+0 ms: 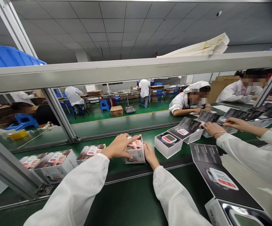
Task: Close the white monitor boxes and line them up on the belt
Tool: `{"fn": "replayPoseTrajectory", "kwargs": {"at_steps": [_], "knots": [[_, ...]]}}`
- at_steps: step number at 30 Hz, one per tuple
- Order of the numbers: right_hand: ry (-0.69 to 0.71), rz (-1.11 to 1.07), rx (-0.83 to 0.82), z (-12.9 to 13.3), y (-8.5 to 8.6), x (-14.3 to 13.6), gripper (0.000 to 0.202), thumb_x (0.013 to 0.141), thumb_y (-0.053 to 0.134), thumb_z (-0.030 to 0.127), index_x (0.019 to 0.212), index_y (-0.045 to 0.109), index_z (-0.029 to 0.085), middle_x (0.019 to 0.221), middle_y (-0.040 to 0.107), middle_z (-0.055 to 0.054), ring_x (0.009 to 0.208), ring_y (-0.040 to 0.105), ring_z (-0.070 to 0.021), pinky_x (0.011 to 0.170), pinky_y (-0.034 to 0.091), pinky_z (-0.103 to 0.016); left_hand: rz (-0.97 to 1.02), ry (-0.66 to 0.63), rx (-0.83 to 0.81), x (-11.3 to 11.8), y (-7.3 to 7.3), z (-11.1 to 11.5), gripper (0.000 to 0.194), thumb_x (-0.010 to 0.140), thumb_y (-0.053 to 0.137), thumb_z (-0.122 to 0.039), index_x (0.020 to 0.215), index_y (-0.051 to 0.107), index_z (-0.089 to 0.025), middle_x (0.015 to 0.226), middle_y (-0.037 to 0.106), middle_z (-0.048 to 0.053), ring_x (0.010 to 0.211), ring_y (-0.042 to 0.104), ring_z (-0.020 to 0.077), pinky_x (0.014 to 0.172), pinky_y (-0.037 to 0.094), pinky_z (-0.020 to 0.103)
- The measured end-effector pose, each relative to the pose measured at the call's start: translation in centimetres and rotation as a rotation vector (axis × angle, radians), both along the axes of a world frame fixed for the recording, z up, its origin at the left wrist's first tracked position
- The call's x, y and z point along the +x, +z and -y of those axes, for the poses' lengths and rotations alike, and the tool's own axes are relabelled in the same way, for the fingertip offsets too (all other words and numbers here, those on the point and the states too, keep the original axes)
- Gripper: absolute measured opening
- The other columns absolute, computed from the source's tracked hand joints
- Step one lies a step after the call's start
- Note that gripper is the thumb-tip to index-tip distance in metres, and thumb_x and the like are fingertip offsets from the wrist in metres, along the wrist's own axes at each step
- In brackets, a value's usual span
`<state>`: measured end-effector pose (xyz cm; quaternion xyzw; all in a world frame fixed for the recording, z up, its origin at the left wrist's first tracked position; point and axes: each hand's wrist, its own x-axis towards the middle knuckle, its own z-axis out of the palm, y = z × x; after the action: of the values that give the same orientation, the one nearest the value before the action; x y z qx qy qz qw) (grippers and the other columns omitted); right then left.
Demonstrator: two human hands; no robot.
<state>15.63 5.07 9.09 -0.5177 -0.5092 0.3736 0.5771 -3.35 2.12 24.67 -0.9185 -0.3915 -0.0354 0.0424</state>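
Observation:
A closed white carton with a colour-photo lid stands between my hands on the green belt. My left hand grips it from the left, fingers over the lid and thumb at the near edge. Against the carton's right side lies my right hand, its fingers partly hidden behind the side. To the right is an open box with a blood pressure monitor inside. Left of my hands, several closed cartons line the belt, one partly covered by my left wrist.
A metal rail crosses above the belt, with a slanted post at left. A co-worker's hands work over open boxes at right. Near me lies another open box with its dark lid raised. Another person sits across.

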Motion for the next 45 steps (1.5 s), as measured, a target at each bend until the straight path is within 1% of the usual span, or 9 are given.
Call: {"fn": "replayPoseTrajectory", "kwargs": {"at_steps": [8,15,20,25,31,35,38,42,45], "knots": [[-0.764,0.35,0.324,1.8,2.5,3.6,0.04,0.088,0.04,0.034,0.108,0.068,0.015,0.107,0.061,-0.016,0.102,0.054,-0.0277,0.097,0.038,-0.042,-0.106,0.187,-0.137,-4.4,0.1,1.6,0.101,0.072,0.075,-0.054,0.154,0.017,-0.043,0.118,0.052,0.01,0.103,0.053,0.0341,0.083,0.044,0.04],[-1.102,0.27,0.212,0.8,2.3,10.0,0.036,0.083,0.045,0.033,0.103,0.069,0.016,0.102,0.059,-0.015,0.103,0.053,-0.03,0.096,0.038,-0.042,-0.088,0.202,-0.157,-7.1,0.1,1.8,0.103,0.072,0.071,-0.06,0.155,0.015,-0.039,0.138,0.048,0.013,0.123,0.047,0.0381,0.098,0.038,0.047],[-0.889,0.109,0.071,-2.3,0.9,14.2,0.04,0.074,0.053,0.04,0.103,0.067,0.016,0.099,0.065,-0.013,0.098,0.056,-0.0288,0.096,0.039,-0.043,-0.101,0.343,-0.139,-12.7,0.2,2.9,0.116,0.063,0.069,-0.078,0.155,0.013,-0.037,0.159,0.024,0.015,0.144,0.016,0.0482,0.109,0.018,0.066],[-0.568,-0.082,0.005,-4.1,-0.5,13.3,0.06,0.072,0.058,0.046,0.124,0.057,0.018,0.111,0.065,-0.009,0.096,0.059,-0.0228,0.089,0.044,-0.035,-0.035,0.468,-0.014,-17.0,-1.6,4.8,0.104,0.069,0.064,-0.078,0.154,0.023,-0.034,0.161,0.019,0.015,0.144,0.013,0.0488,0.109,0.019,0.068],[-0.557,-0.199,0.096,-2.9,-1.3,10.6,0.094,0.069,0.066,0.042,0.149,0.026,0.012,0.104,0.068,-0.008,0.1,0.061,-0.0231,0.093,0.045,-0.036,0.387,0.28,0.457,-9.4,-4.9,9.2,0.061,0.094,0.052,-0.038,0.15,0.03,-0.032,0.159,0.019,0.01,0.145,0.02,0.035,0.116,0.024,0.056],[-0.458,-0.283,0.157,-1.6,-1.3,9.2,0.091,0.069,0.069,0.044,0.148,0.035,0.014,0.1,0.068,-0.006,0.092,0.063,-0.021,0.088,0.048,-0.036,0.453,0.058,0.26,-1.4,-7.9,10.2,0.064,0.092,0.053,-0.026,0.15,0.028,-0.031,0.155,0.026,0.011,0.144,0.025,0.0318,0.115,0.031,0.052],[-0.479,-0.279,0.216,-0.4,-1.4,8.4,0.083,0.071,0.068,0.044,0.145,0.04,0.018,0.105,0.068,-0.008,0.095,0.063,-0.0219,0.092,0.047,-0.039,0.529,0.073,0.239,2.8,-9.7,9.3,0.078,0.088,0.056,-0.022,0.154,0.016,-0.027,0.16,0.008,0.013,0.148,0.013,0.0365,0.112,0.033,0.059],[-0.323,-0.049,0.29,1.5,-1.1,7.7,0.043,0.076,0.061,0.047,0.107,0.07,0.019,0.12,0.064,-0.01,0.117,0.055,-0.0265,0.107,0.035,-0.041,0.573,0.113,0.376,5.6,-10.3,7.6,0.09,0.086,0.056,-0.015,0.156,0.001,-0.033,0.162,-0.015,0.007,0.148,-0.005,0.0405,0.113,0.023,0.067],[-0.184,0.037,0.254,2.3,-0.6,6.8,0.037,0.082,0.052,0.048,0.09,0.073,0.019,0.117,0.064,-0.009,0.122,0.05,-0.0271,0.109,0.031,-0.04,0.577,0.18,0.243,6.3,-10.7,5.9,0.091,0.084,0.055,-0.012,0.157,0.002,-0.026,0.164,-0.008,0.01,0.148,-0.004,0.0383,0.117,0.012,0.065]]}}
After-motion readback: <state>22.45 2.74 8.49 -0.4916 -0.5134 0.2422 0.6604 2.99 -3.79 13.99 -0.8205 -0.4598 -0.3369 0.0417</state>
